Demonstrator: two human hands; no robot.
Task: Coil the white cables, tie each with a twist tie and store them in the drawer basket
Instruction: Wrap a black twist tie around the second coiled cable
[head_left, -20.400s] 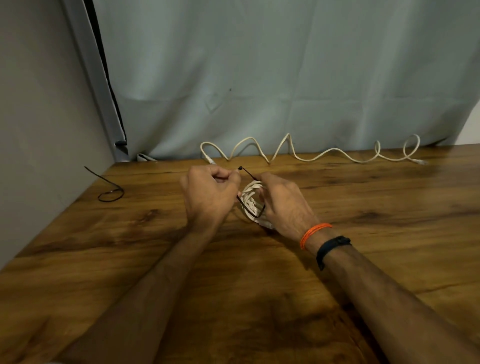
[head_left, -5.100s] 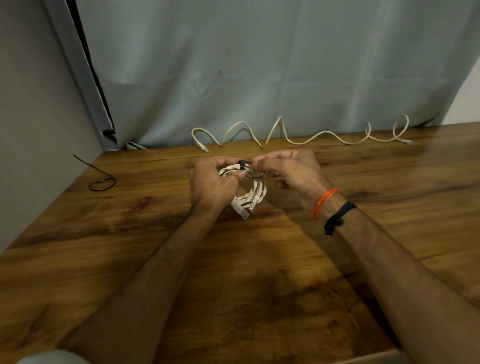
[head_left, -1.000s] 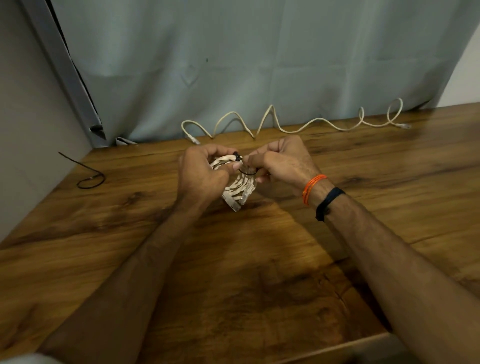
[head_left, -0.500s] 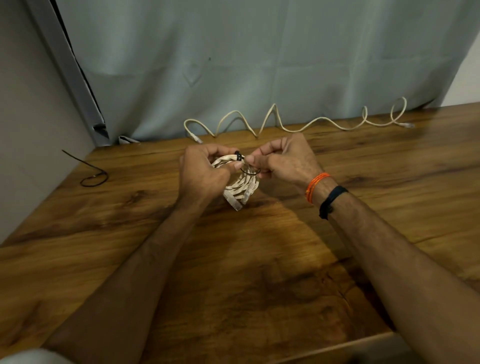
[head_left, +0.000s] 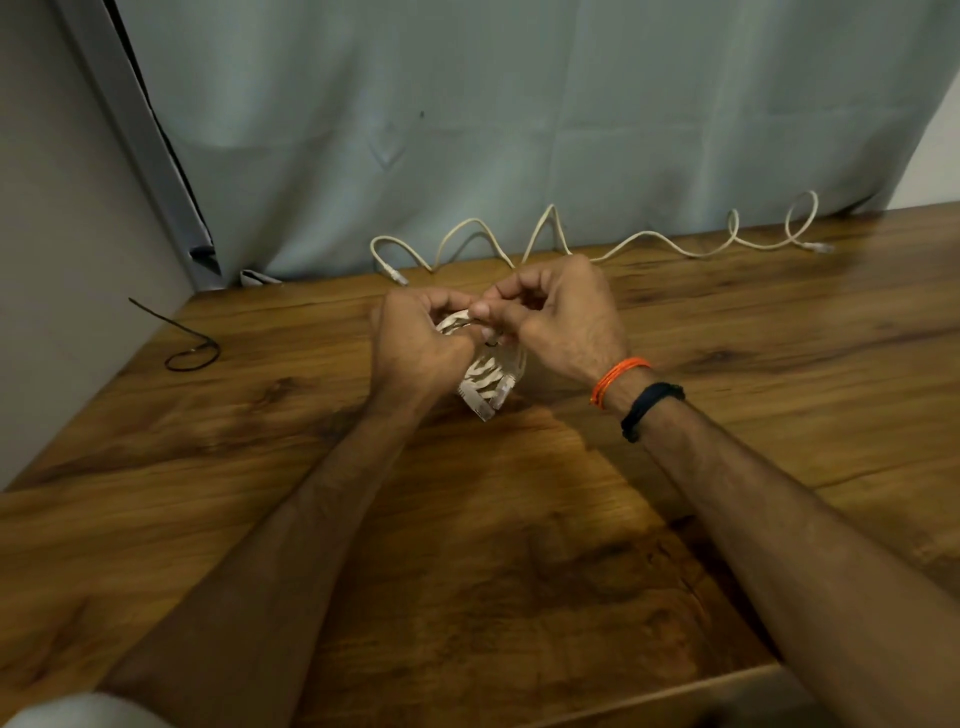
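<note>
Both hands curled tight round same coil (head_left: 491, 371), held just off bench (head_left: 519, 545). Left hand (head_left: 415, 348) grips coil's left side, right hand (head_left: 558, 325) pinches black twist tie (head_left: 490, 340) at top, right between fingertips. Coil hangs down below fingers, plug ends lowest. Second white cable (head_left: 597, 241) lies stretched sideways beyond hands, right hand bit nearer. Spare tie (head_left: 182, 343) way off left. No drawer basket visible tbh.

Two bare forearms reach forward; left hand (head_left: 415, 348) and right hand (head_left: 558, 317) meet, fingers (head_left: 493, 312) curled together, pinching.
</note>
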